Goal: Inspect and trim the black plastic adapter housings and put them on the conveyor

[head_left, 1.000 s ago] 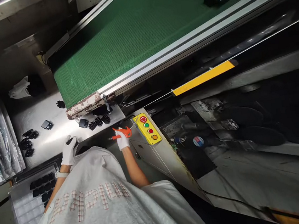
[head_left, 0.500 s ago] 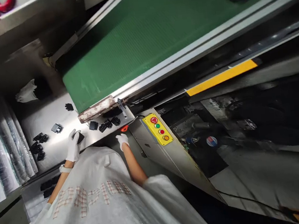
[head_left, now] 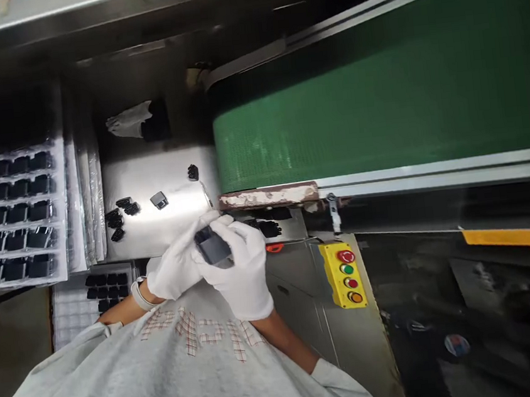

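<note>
Close to my body, both white-gloved hands meet around a dark, squarish black plastic part (head_left: 216,249) with a smooth flat face. My left hand (head_left: 177,266) holds it from the left, fingers behind it. My right hand (head_left: 241,269) grips its right side, thumb and fingers curled about it. On the metal table beyond lie a single squarish black part (head_left: 158,200), a small dark part (head_left: 193,172) and a cluster of small black parts (head_left: 115,219). More dark pieces (head_left: 269,228) lie behind my right hand, partly covered.
Stacked clear trays (head_left: 62,210) of black parts stand left, with another part-filled tray (head_left: 71,310) below. A green conveyor belt (head_left: 354,101) runs right. A yellow button box (head_left: 344,275) sits beside my right arm. A white glove (head_left: 131,120) lies at the back.
My right hand has come up from beside my body to the black part in my left hand. The left hand has moved in toward it. The camera view has turned left.
</note>
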Tool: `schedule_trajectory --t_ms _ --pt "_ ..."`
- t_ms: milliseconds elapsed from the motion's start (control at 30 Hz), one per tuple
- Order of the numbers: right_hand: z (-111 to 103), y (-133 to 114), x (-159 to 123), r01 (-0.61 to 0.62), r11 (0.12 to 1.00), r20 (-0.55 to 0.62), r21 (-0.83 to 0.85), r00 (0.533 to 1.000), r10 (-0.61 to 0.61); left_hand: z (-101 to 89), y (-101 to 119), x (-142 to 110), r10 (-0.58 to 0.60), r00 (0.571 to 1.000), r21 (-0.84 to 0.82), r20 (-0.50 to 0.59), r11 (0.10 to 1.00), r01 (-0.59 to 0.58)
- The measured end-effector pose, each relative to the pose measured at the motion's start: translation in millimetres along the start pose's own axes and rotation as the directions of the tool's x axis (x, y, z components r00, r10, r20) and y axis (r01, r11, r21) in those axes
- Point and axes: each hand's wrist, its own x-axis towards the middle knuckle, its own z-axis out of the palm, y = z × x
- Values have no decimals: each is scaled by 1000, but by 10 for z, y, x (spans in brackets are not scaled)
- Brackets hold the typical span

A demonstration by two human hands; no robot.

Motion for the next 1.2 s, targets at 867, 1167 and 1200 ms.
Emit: schedule_trajectory --t_ms 867,1167,1200 --pt "-17 -259 194 -663 538 686 521 700 198 -181 247 -412 363 917 896 165 335 -294" --pt "-189 -266 234 -890 337 939 307 342 45 -106 314 -483 329 944 806 -7 560 -190" --pt "-191 -225 210 -891 346 946 293 322 29 -112 309 -478 308 951 786 -26 595 -171"
